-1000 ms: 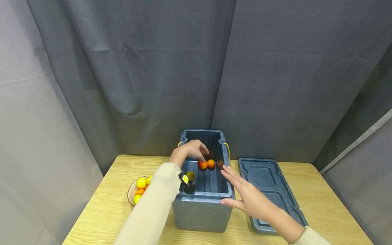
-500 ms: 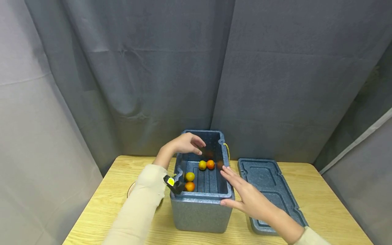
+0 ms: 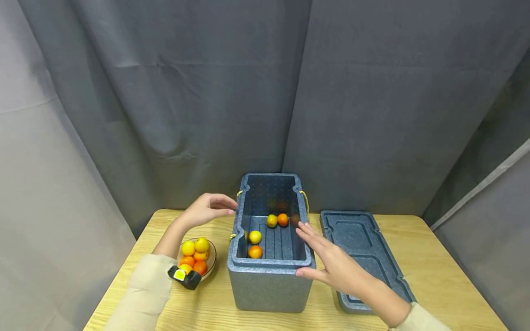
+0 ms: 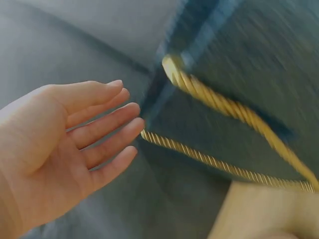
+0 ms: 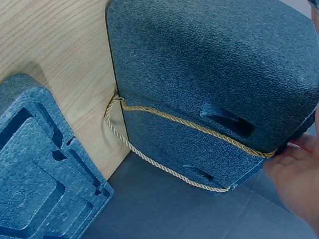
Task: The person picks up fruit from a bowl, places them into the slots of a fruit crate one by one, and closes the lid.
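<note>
A tall grey-blue foam box (image 3: 271, 289) stands uncovered on the table. On its floor lie a yellow fruit (image 3: 255, 237) and an orange one (image 3: 255, 252) near the front, with another yellow and orange pair (image 3: 277, 220) farther back. My left hand (image 3: 204, 212), empty with loosely bent fingers, hovers just left of the box. In the left wrist view its fingertips are close to the yellow rope handle (image 4: 219, 102). My right hand (image 3: 331, 257) rests at the box's right rim, fingers extended; the right wrist view shows it by the top edge too.
Left of the box, a bowl (image 3: 213, 262) holds several yellow and orange fruits, partly behind the left wrist camera (image 3: 186, 277). The box's lid (image 3: 364, 253) lies on the table (image 3: 434, 276) to the right. Grey curtains (image 3: 223, 101) hang close behind the table.
My left hand has come up out of the box and moved left past its rim, leaving a fruit inside. The bowl is uncovered by my sleeve. My right hand stays at the rim.
</note>
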Tool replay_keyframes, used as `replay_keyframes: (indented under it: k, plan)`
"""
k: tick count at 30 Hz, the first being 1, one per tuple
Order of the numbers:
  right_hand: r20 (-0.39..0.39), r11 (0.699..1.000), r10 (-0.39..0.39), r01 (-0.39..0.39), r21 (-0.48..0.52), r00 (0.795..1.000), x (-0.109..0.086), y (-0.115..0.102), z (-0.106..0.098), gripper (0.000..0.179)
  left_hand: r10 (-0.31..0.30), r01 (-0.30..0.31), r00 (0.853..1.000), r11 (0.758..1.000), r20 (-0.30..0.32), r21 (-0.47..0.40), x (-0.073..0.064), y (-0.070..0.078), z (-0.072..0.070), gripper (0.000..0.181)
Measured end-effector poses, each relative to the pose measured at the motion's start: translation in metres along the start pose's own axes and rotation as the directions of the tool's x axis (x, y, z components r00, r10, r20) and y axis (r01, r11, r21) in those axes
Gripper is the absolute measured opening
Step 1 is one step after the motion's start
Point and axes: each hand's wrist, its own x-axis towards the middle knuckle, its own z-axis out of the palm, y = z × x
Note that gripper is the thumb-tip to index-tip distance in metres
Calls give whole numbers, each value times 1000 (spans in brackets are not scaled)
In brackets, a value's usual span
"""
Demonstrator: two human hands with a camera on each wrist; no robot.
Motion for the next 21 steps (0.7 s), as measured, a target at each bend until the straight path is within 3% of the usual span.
replay_keyframes:
  k: [6,9,15,21]
  plan:
    - [9,1000,-2,2,-10,1000,-2,-5,-2,85,-93,93,996,995,-11,27,-35,-40,0,27]
    - [11,1000,1,-1,-10,1000,-2,-5,-3,86,-135,136,991,990,-20,48,-47,-58,3,27]
    - [12,1000,4,-4,-6,1000,-2,-5,-3,86,-187,193,981,969,-51,156,-61,-82,8,26]
    - [4,1000,-1,1,-6,1000,-2,-4,-2,86,-233,247,968,942,-89,226,-66,-97,15,26]
